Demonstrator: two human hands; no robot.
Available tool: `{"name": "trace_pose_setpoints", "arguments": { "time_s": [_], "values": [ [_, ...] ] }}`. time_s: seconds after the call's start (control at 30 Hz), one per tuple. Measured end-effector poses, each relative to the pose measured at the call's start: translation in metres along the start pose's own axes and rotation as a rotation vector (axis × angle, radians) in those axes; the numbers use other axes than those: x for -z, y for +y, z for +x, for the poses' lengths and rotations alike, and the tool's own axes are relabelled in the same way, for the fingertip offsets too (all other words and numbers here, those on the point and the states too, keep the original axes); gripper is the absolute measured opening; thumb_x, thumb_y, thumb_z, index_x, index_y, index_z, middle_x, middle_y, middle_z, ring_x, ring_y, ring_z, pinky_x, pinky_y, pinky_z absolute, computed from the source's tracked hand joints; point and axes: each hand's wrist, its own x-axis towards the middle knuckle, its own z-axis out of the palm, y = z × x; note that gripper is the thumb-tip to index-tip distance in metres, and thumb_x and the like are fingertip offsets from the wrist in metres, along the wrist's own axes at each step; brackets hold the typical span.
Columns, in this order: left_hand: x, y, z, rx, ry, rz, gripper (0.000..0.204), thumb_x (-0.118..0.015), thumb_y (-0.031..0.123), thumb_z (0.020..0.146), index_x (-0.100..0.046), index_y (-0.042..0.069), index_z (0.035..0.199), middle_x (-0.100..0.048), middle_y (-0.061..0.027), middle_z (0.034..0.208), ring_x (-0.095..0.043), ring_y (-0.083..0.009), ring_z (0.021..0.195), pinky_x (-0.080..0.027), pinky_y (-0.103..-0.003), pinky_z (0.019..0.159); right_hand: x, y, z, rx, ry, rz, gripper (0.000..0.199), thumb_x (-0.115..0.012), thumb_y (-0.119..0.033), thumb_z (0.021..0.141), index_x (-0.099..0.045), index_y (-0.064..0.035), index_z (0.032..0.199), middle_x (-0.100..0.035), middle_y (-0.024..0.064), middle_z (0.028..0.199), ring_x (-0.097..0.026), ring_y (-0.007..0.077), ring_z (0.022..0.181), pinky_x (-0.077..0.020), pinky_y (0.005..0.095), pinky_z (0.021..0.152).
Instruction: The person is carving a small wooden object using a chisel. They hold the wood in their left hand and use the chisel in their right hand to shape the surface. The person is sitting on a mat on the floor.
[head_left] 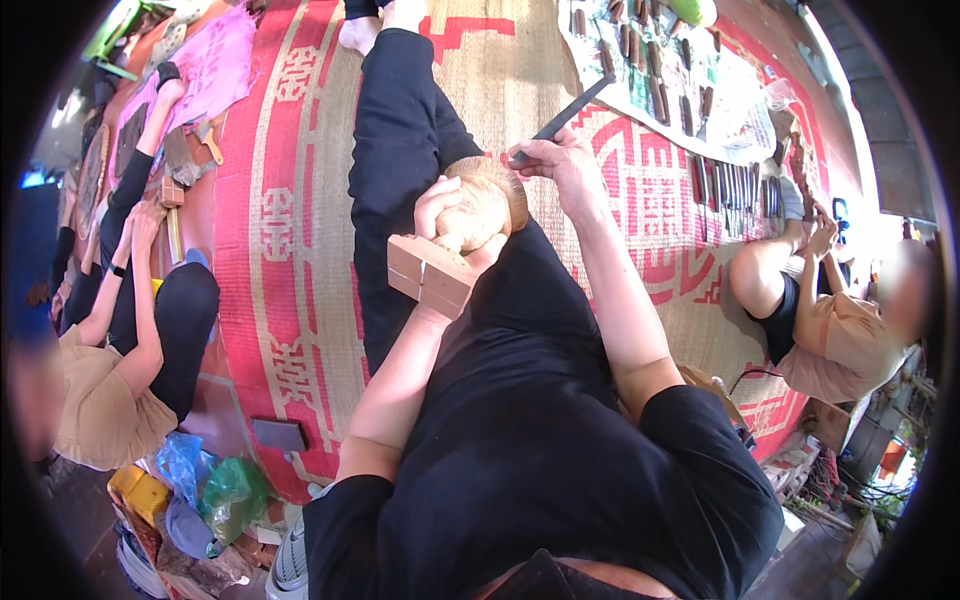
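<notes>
My left hand [434, 207] is wrapped round a carved wooden piece [430, 272] above my lap. The piece is pale wood, with a square block base towards me and a rounded, carved part at its far end. Part of the carving is hidden by my fingers. In my right hand [568, 170], just right of the carving, a long, flat, dark bar-shaped tool [582, 104] is pinched near its lower end. It points up and to the right, apart from the wood. Its exact kind I cannot make out.
Several wooden-handled carving tools [657, 85] lie on a white sheet [738, 140] at the far right. Below it, a row of slim tools [738, 190] lies on the red and straw mat [320, 215]. Co-workers sit at left [110, 400] and right [835, 335]. Plastic bags [232, 497] are at lower left.
</notes>
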Motion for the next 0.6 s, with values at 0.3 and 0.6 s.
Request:
{"name": "trace_pose_setpoints", "arguments": {
  "time_s": [0.3, 0.6],
  "values": [
    [0.009, 0.002, 0.003, 0.018, -0.02, 0.041, 0.037, -0.079, 0.009, 0.068, -0.061, 0.001, 0.099, -0.048, -0.0134, 0.123, -0.053, -0.0294, 0.116, -0.047, -0.041, 0.095, -0.013, 0.005, 0.004, 0.022, 0.106, -0.028, 0.014, -0.069, -0.008, 0.08, -0.064, -0.0013, 0.092, -0.069, 0.0094, 0.08, -0.066, 0.0167, 0.072, -0.0536, 0.029, 0.069],
    [0.008, 0.0, 0.002, 0.002, -0.005, 0.04, 0.037, -0.078, 0.008, 0.068, -0.06, 0.001, 0.1, -0.048, -0.0129, 0.123, -0.052, -0.0293, 0.116, -0.047, -0.041, 0.096, -0.024, 0.002, -0.013, 0.021, -0.017, -0.054, 0.015, -0.066, -0.009, 0.082, -0.066, -0.001, 0.095, -0.07, 0.0096, 0.087, -0.066, 0.0173, 0.08, -0.0521, 0.0306, 0.076]
  ]
}}
